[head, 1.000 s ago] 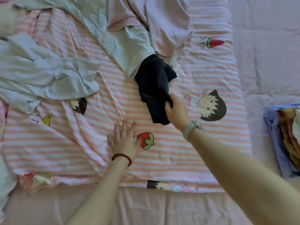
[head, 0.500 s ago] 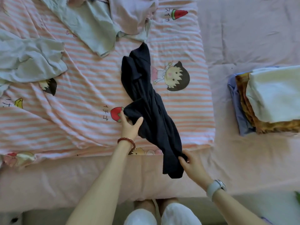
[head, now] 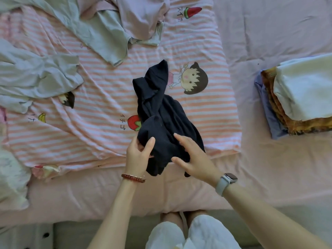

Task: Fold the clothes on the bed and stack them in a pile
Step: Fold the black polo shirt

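We are bunching the dark garment point(head: 161, 112) nearer; left hand point(head: 138, 157) pinching it, right hand point(head: 194, 159) released, risking a lopsided fold.

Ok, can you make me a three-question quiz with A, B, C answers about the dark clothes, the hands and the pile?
1. Where is the folded pile?
A. right side of the bed
B. on the floor
C. under the dark garment

2. What colour is the garment being handled?
A. yellow
B. dark navy, almost black
C. red

3. What is the left hand doing?
A. lying flat on the sheet
B. pointing at the ceiling
C. gripping the garment's edge

Answers:
1. A, the pile sits at the right edge of the view, apart from the garment.
2. B, it looks dark against the pink striped sheet.
3. C, its thumb and fingers curl round the cloth, while the right hand is spread over it.
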